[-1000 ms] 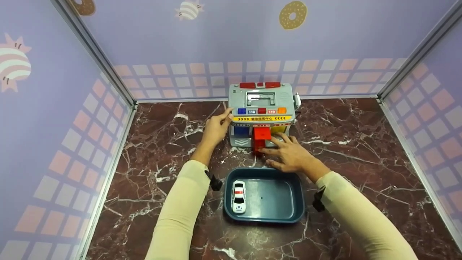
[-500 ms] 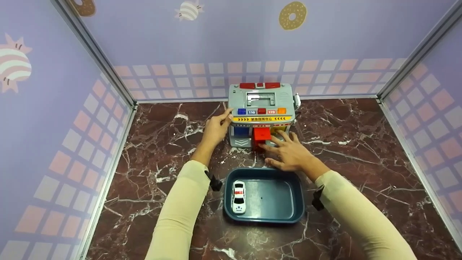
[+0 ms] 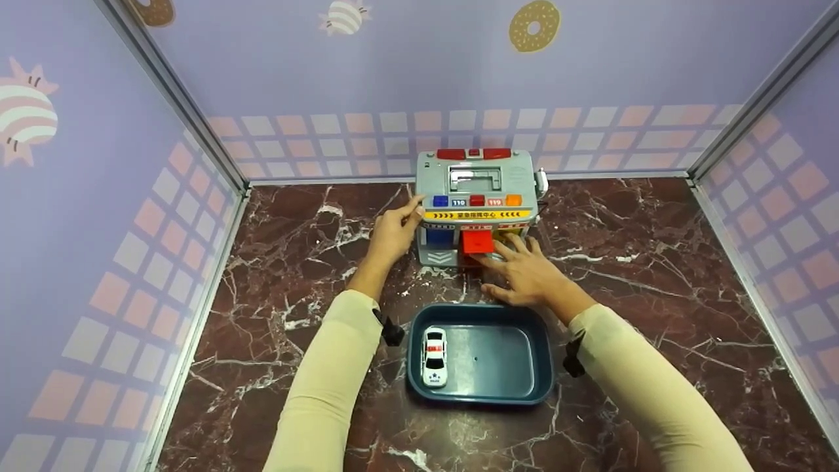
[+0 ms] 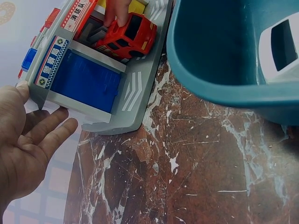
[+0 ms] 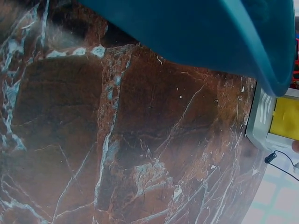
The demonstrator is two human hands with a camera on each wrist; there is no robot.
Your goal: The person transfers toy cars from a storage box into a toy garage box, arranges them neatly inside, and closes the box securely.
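Observation:
A grey toy garage [image 3: 434,182] stands near the back wall, with a blue door [image 4: 84,81], a yellow door and a raised red door flap [image 3: 478,242] in the middle bay. My left hand [image 3: 396,233] holds the garage's left front roof corner, thumb and fingertips at its edge. With fingers spread, my right hand [image 3: 527,272] reaches to the middle bay. Its fingertips touch a red toy car [image 4: 128,37] partway inside that bay; its thumb stands apart from the car. From above, the flap hides most of this car.
A dark teal tray [image 3: 545,367] stands in front of the garage, with a white toy police car [image 3: 434,357] at its left side. The marbled tabletop [image 3: 295,262] is bordered by patterned panels. A thin black cable [image 5: 286,163] lies at the garage's right side.
The red car has slid back into the middle bay under the flap, and my right hand's fingers have followed it slightly. My left hand has stayed at the roof corner.

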